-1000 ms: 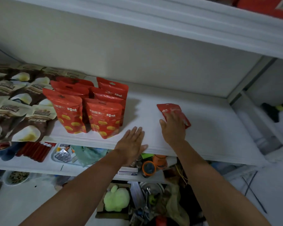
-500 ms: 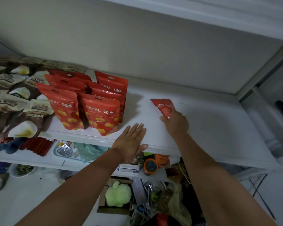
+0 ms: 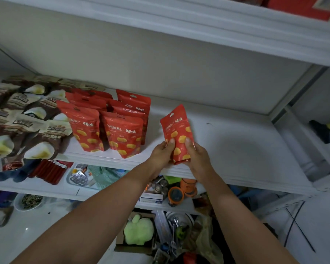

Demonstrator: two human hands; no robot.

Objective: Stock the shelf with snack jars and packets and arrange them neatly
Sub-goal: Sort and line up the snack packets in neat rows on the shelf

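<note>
Shelf (image 3: pixel 227 149) front: red packet (image 3: pixel 176 130) (百草味).

free: shelf (image 3: pixel 246 149) right of held packet (image 3: pixel 176 130) | blocked: standing red packets (image 3: pixel 111 126) left, brown packets (image 3: pixel 27 121) beyond

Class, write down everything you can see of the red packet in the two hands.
The red packet is a glossy, foil-like pouch with yellow oval snack pictures, white lettering and a hang hole at the top. It is nearly upright, top leaning slightly left, at the front edge of the white shelf. The left hand and right hand grip its lower half, thumbs on its front.
</note>
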